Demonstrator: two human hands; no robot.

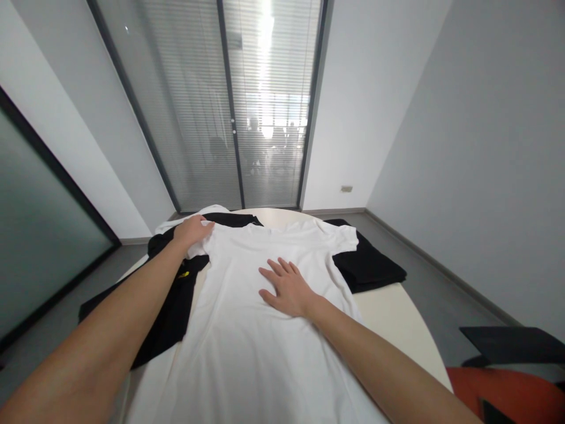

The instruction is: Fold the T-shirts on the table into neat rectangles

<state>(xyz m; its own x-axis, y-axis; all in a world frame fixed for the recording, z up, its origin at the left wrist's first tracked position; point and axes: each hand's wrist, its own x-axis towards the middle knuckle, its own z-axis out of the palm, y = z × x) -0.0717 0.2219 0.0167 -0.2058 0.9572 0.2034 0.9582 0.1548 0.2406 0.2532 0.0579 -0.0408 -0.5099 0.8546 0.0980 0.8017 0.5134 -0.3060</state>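
A white short-sleeved T-shirt (247, 330) lies spread out in front of me, its neckline at the far end and its lower part running out of view below. My left hand (193, 231) is at the sleeve on the left, fingers closed over the fabric near the shoulder; the fingertips show only in part. Flat on the chest of the shirt rests my right hand (286, 288), open with its fingers spread. Faint creases run along the shirt body.
Black clothing (170, 318) with a small yellow mark lies on the left. Folded black fabric (375, 265) sits at the right of the pale round-edged table (401, 318). A red-seated chair (507, 394) stands at lower right. Glass panels with blinds (194, 118) are behind.
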